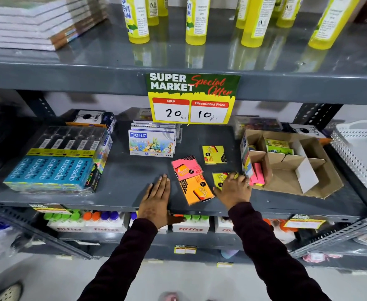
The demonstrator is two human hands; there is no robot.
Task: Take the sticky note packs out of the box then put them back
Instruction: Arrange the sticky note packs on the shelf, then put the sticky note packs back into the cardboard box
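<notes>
A brown cardboard box with dividers lies on the grey shelf at the right, with green packs at its back and pink ones at its near left corner. On the shelf in front lie a pink pack, an orange pack and a yellow pack. My right hand rests on another yellow pack, fingers curled over it, beside the box. My left hand lies flat and open on the shelf, left of the orange pack.
Pencil boxes fill the shelf's left side and a crayon box stack stands behind the packs. A price sign hangs from the upper shelf, where yellow bottles stand. A white basket sits at the far right.
</notes>
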